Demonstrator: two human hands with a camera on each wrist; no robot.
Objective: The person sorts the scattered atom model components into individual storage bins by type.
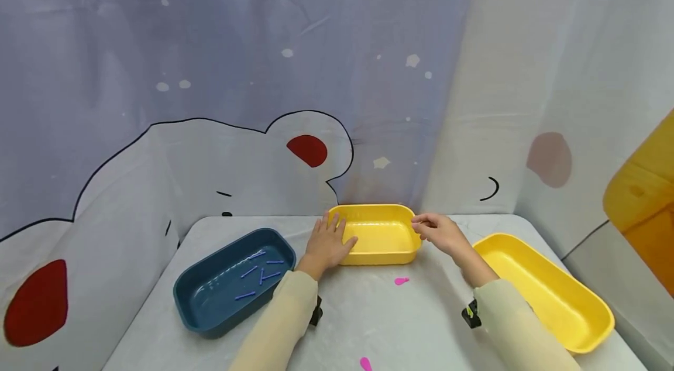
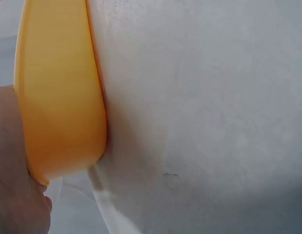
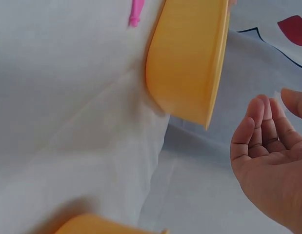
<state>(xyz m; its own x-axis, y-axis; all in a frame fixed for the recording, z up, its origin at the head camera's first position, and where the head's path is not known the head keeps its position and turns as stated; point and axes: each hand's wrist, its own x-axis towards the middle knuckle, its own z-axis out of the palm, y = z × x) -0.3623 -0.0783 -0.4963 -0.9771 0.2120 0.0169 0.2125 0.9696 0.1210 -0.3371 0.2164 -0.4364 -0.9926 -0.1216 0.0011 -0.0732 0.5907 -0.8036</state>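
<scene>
A small yellow tray (image 1: 376,258) stands at the far edge of the table. My left hand (image 1: 327,242) rests on the tray's left end with its fingers spread over the rim. In the left wrist view, part of that hand (image 2: 16,165) overlaps the edge of the yellow tray (image 2: 63,92). My right hand (image 1: 439,232) is raised by the tray's right end. The right wrist view shows this hand (image 3: 270,151) apart from the tray (image 3: 187,63), fingers loosely bent and nothing between them.
A dark blue tray (image 1: 202,301) at the left holds several small purple sticks (image 1: 249,271). A longer yellow tray (image 1: 553,295) lies at the right, partly behind my right forearm. Two pink pieces (image 1: 401,281) lie on the white table. A printed curtain (image 1: 237,67) hangs behind it.
</scene>
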